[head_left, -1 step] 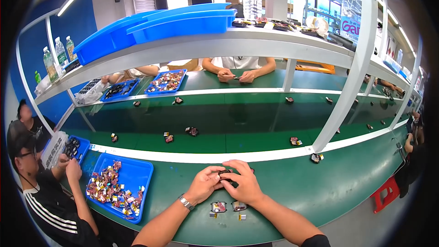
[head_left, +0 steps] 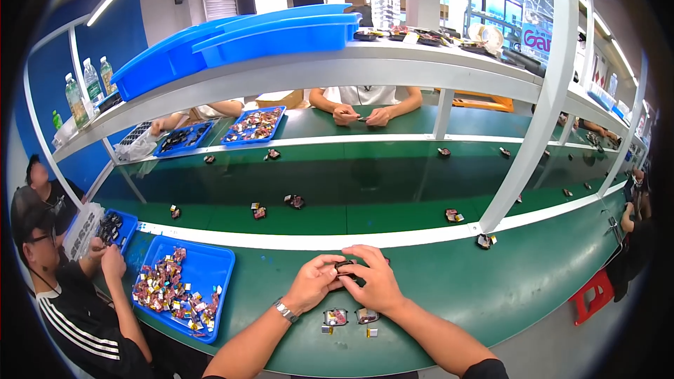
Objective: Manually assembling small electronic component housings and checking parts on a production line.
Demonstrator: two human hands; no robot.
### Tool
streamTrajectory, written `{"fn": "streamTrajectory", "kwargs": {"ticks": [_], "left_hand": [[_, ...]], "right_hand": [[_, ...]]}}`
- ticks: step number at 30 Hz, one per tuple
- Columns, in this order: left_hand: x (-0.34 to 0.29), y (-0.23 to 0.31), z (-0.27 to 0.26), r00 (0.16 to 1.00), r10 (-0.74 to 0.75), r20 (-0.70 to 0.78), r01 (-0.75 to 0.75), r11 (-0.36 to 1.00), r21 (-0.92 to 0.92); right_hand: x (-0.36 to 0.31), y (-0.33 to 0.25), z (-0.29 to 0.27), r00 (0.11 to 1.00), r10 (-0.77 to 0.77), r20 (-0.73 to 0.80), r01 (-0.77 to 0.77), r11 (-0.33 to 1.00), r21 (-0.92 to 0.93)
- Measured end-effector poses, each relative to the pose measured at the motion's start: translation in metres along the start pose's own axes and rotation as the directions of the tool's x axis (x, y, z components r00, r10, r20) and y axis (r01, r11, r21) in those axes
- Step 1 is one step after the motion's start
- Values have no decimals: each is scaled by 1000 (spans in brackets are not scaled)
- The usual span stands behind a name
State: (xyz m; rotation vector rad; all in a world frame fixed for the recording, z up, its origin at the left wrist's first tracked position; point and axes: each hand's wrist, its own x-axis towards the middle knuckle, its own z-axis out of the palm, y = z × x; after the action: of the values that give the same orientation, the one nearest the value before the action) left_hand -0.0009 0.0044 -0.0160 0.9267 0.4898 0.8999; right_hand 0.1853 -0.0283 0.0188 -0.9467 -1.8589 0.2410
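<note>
My left hand (head_left: pixel 312 285) and my right hand (head_left: pixel 380 286) meet over the green bench (head_left: pixel 491 295), and together they pinch one small dark part (head_left: pixel 345 265) between the fingertips. A metal watch (head_left: pixel 284 310) sits on my left wrist. Just in front of my hands lie two small dark square parts (head_left: pixel 335 317) (head_left: pixel 366 316) with tiny yellow pieces beside them. To my left stands a blue tray (head_left: pixel 219 258) holding several colourful small pieces.
Beyond a white strip, a green belt (head_left: pixel 365 182) carries scattered small parts. A slanted white post (head_left: pixel 533 133) rises at the right. A person in a black striped shirt (head_left: pixel 63 309) works at my left; others sit across. Blue bins (head_left: pixel 281 31) top the shelf. A red stool (head_left: pixel 593 298) stands at the right.
</note>
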Motion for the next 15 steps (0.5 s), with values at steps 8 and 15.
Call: {"fn": "streamTrajectory", "kwargs": {"ticks": [8,15], "left_hand": [[-1,-2,-1,1000,-16,-10,15,999,-31],[-1,1,2,998,41,-38,-42,999,-25]], "right_hand": [[-4,5,6,999,42,-23,-41,998,47],[-2,4,8,1000,-15,24,12,994,105]]}}
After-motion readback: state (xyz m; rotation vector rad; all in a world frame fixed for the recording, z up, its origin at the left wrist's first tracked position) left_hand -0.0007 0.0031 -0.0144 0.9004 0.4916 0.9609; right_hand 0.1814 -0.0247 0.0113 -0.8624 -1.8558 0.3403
